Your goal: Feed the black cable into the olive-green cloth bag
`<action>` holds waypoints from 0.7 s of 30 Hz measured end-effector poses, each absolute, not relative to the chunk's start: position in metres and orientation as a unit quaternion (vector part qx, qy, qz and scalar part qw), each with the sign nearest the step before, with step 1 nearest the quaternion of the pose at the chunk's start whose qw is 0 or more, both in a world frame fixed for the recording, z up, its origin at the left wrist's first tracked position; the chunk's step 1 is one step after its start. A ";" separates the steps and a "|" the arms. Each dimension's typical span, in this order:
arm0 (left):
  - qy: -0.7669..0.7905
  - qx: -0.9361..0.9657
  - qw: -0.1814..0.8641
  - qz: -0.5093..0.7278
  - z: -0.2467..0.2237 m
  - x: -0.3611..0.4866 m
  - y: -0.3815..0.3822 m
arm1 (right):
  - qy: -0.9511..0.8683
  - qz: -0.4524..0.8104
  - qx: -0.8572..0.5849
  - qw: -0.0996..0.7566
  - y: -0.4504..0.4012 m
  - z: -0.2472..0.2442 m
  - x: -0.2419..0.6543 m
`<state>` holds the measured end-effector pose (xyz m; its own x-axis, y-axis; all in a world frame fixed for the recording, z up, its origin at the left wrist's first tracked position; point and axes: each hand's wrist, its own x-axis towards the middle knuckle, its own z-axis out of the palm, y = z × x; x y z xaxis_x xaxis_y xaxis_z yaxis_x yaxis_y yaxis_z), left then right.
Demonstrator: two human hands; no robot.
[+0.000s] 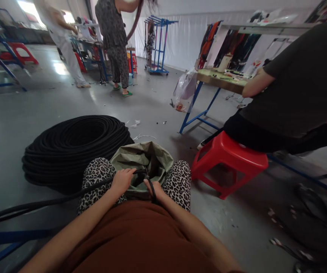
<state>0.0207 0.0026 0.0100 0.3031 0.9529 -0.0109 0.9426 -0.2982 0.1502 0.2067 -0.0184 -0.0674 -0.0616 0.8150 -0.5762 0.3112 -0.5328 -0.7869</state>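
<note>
No text, label, brand, number or sign could be read anywhere in the scene. An orange-red patch (180, 107) showed low on the clear plastic bag (185, 89) that hung at the left end of the bench (207, 76) on the right, but it was too blurred to tell whether it was print. A small pale mark (242, 145) by the seat of the red stool (231, 155), nearer on the right, was too small to make out.

A single head-worn camera looks forward and down, close above the left hand (123, 183) and right hand (157, 190), and out across the floor (154, 98) to a distant wall (182, 43).
</note>
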 end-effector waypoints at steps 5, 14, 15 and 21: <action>0.611 0.788 0.056 0.042 0.010 0.011 0.000 | -0.428 0.580 -0.664 0.198 -0.019 -0.058 0.206; 0.603 0.795 0.055 0.035 0.011 0.015 0.007 | -0.401 0.588 -0.680 0.174 -0.017 -0.054 0.204; 0.604 0.794 0.056 0.036 0.011 0.015 0.007 | -0.398 0.592 -0.680 0.172 -0.017 -0.054 0.204; 0.621 0.781 0.047 0.048 0.013 0.012 0.007 | -0.342 0.618 -0.679 0.201 -0.016 -0.056 0.206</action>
